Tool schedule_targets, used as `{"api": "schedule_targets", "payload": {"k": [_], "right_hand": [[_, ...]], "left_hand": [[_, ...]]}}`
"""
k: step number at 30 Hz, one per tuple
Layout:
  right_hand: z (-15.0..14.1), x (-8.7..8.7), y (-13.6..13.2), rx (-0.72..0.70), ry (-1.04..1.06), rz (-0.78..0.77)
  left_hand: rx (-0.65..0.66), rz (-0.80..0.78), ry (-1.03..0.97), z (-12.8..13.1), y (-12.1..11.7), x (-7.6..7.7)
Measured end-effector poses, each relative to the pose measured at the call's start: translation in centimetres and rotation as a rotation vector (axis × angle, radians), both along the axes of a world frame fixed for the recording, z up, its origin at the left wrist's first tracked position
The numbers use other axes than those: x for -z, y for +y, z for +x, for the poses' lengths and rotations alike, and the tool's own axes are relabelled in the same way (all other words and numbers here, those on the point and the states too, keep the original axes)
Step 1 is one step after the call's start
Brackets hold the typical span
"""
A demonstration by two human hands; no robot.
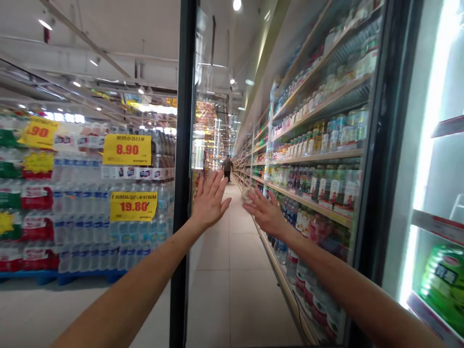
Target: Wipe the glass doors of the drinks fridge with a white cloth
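Observation:
A glass door (232, 290) in a black frame (183, 169) stands in front of me, and the aisle shows through it. Flat against or just before the pane, my left hand (210, 200) has its fingers stretched out and holds nothing. My right hand (267, 212) is a little to the right, slightly blurred, its fingers reaching left over a small pale crumpled cloth (248, 195). The cloth is pressed toward the glass, partly hidden by the fingers. Whether either palm truly touches the pane cannot be seen.
A lit cooler on the right holds a green package (444, 285) on a shelf. Stacked bottle packs (79, 208) with yellow price signs (126, 150) stand at left on blue pallets. Through the glass appear shelves of bottles (326, 183) and a distant person (227, 166).

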State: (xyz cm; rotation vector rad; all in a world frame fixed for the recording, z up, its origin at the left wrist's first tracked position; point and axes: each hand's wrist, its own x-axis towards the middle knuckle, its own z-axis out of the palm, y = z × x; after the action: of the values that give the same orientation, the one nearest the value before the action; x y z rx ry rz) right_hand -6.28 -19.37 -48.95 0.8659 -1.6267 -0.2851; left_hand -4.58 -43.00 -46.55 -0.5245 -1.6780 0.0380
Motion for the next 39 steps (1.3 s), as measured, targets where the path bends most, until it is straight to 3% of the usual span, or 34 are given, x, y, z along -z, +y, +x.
{"api": "schedule_targets", "payload": {"k": [2, 4, 8, 10, 12, 16, 18, 20, 24, 26, 28, 31, 33, 34, 36, 39], "right_hand": [[0.1, 1.9, 0.7, -0.027, -0.007, 0.122], [-0.1, 1.3, 1.6, -0.025, 0.002, 0.111], [-0.9, -3.3, 3.5, 0.087, 0.068, -0.347], [-1.1, -4.0, 4.2, 0.125, 0.084, -0.462], [-0.8, -2.3, 4.7, 0.111, 0.078, -0.376], [0.6, 4.7, 5.3, 0.032, -0.01, -0.035], [0.8, 6.3, 6.1, 0.021, -0.044, 0.056], [0.5, 5.5, 7.0, 0.051, -0.023, -0.014], [-0.8, 0.5, 8.4, 0.168, 0.061, -0.465], [-0.9, 0.1, 8.4, 0.179, 0.068, -0.524], [-0.5, 2.2, 8.0, 0.154, 0.058, -0.424], [0.6, 7.2, 7.3, 0.124, 0.013, -0.216], [1.0, 9.1, 7.3, 0.116, -0.015, -0.122], [0.9, 9.1, 7.5, 0.115, -0.019, -0.108], [0.4, 7.4, 8.1, 0.124, -0.002, -0.186], [-0.8, 3.2, 9.1, 0.165, 0.035, -0.499]], "left_hand": [[0.007, -0.018, -0.006, 0.0, 0.2, 0.4], [0.004, -0.034, -0.015, -0.2, 0.4, 0.9], [0.023, -0.056, -0.044, -0.7, 1.7, 1.7], [0.04, -0.065, -0.063, -0.9, 2.6, 2.2], [0.05, -0.083, -0.074, -0.9, 3.6, 2.7], [0.071, -0.144, -0.083, -0.7, 5.0, 3.9], [0.074, -0.164, -0.082, -0.7, 5.4, 4.4], [0.063, -0.169, -0.075, -0.9, 5.7, 4.8], [0.05, -0.16, -0.052, -1.3, 5.9, 5.2], [0.063, -0.156, -0.045, -1.5, 6.0, 5.2], [0.081, -0.149, -0.047, -1.6, 6.0, 5.2], [0.104, -0.139, -0.033, -1.6, 6.0, 5.2], [0.105, -0.141, -0.022, -1.6, 6.0, 5.2], [0.104, -0.141, -0.019, -1.6, 6.0, 5.2], [0.104, -0.138, -0.025, -1.6, 6.0, 5.3], [0.106, -0.125, -0.051, -1.6, 6.2, 5.4]]}}
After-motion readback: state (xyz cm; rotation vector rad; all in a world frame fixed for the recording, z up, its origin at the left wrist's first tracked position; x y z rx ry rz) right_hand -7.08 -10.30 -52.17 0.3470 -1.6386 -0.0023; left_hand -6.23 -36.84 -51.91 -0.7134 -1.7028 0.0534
